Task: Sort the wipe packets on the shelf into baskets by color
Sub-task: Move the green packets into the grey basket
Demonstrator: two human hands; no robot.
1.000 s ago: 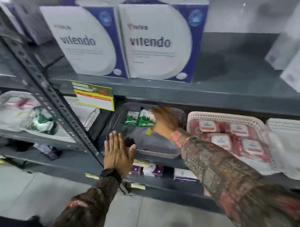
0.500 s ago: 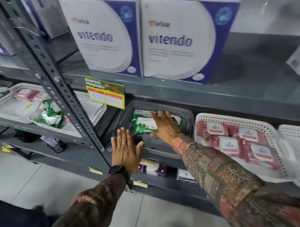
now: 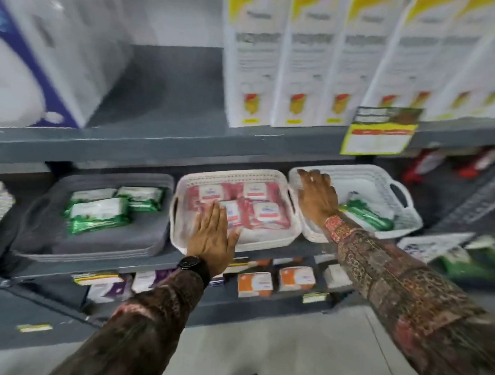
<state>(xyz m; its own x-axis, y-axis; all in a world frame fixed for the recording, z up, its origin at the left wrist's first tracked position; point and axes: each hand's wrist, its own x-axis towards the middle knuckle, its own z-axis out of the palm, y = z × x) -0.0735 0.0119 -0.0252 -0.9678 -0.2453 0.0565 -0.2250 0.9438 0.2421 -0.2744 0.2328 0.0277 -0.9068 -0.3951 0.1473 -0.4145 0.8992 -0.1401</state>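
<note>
On the middle shelf a grey basket [image 3: 104,238] holds green wipe packets [image 3: 99,213]. Beside it a white basket [image 3: 180,232] holds several red packets [image 3: 263,213]. A second white basket [image 3: 381,180] on the right holds one green packet [image 3: 366,216]. My left hand [image 3: 214,234] hovers flat, fingers together, over the front rim of the red-packet basket, holding nothing. My right hand [image 3: 316,198] reaches into the left side of the right white basket, fingers spread and empty, just left of the green packet.
White and yellow boxes [image 3: 307,60] and a blue and white box [image 3: 35,56] stand on the upper shelf, with a yellow price tag [image 3: 380,133] on its edge. Orange boxes [image 3: 255,284] fill the lower shelf. Red items [image 3: 426,165] and green packs [image 3: 468,265] lie at far right.
The view has swung right. My right hand left the green packets in the grey basket and now reaches into the right white basket. My left hand shifted from the grey basket to the red-packet basket.
</note>
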